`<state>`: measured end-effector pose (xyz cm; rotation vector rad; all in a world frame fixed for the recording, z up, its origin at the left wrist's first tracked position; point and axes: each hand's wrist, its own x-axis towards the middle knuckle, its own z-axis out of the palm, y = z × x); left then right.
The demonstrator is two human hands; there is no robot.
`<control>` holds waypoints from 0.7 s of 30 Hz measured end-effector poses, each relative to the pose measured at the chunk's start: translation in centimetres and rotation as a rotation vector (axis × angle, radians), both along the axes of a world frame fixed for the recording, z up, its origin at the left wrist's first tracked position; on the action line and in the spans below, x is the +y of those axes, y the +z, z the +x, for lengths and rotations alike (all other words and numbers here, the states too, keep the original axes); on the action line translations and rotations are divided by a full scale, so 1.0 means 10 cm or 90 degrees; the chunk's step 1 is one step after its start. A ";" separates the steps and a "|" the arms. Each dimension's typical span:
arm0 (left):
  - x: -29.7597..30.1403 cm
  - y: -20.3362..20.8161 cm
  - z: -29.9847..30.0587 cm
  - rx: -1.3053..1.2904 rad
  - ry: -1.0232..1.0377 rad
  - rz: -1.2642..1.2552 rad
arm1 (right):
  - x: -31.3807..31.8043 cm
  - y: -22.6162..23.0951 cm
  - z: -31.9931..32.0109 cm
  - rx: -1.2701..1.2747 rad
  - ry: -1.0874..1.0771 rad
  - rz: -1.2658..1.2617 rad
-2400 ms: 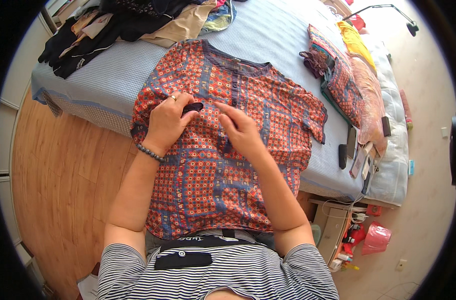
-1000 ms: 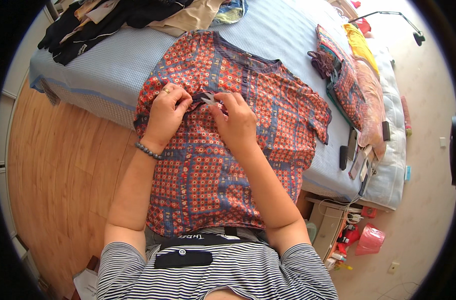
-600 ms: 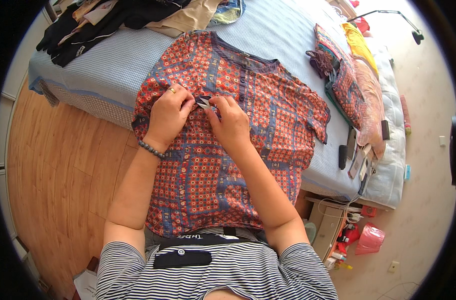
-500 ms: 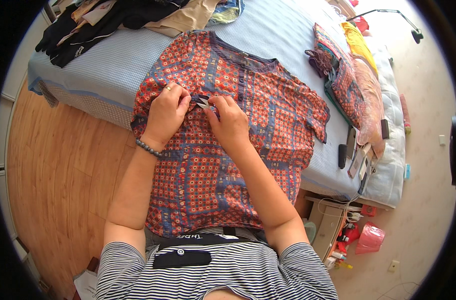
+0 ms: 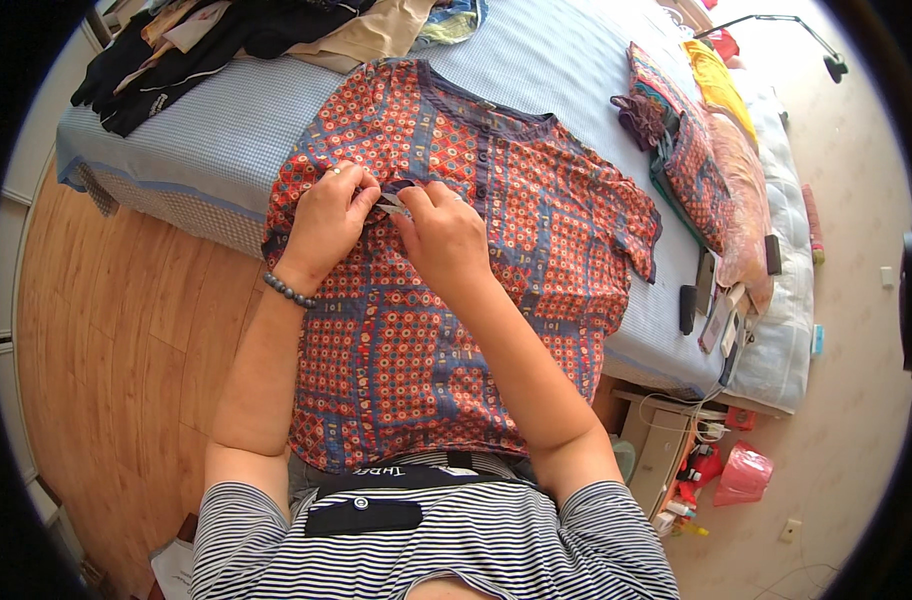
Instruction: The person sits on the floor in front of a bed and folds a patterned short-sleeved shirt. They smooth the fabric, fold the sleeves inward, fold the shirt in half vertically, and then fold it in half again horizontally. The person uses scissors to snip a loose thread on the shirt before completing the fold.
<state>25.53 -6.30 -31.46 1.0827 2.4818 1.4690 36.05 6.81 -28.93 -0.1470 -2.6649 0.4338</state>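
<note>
A short-sleeved blouse (image 5: pixel 416 320), red and blue patterned with dark trim, lies spread over the bed edge and hangs toward my lap. My left hand (image 5: pixel 328 215) pinches a fold of it near the left sleeve, with dark trim showing between the hands. In my right hand (image 5: pixel 441 228) is a small pair of thread snips (image 5: pixel 392 206), held between thumb and fingers. Their pale pointed blades reach toward the dark trim beside my left fingertips. My fingers partly cover the snips and the exact spot where they meet the cloth.
The bed (image 5: pixel 546 60) has a blue checked cover. Dark and beige clothes (image 5: pixel 236 50) are heaped at its far left. Folded patterned clothing (image 5: pixel 691 180) and a dark case (image 5: pixel 687 310) lie on the right. A drawer cabinet (image 5: pixel 656 450) and pink bin (image 5: pixel 744 473) stand at lower right.
My right hand has shifted slightly left and up, bringing the snips closer to my left fingertips. The snip blades, spread apart before, now look closer together.
</note>
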 end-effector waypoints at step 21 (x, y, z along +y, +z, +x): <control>-0.03 0.02 -0.08 -0.181 -0.042 -0.002 | -0.01 0.09 -0.12 -0.075 0.005 0.040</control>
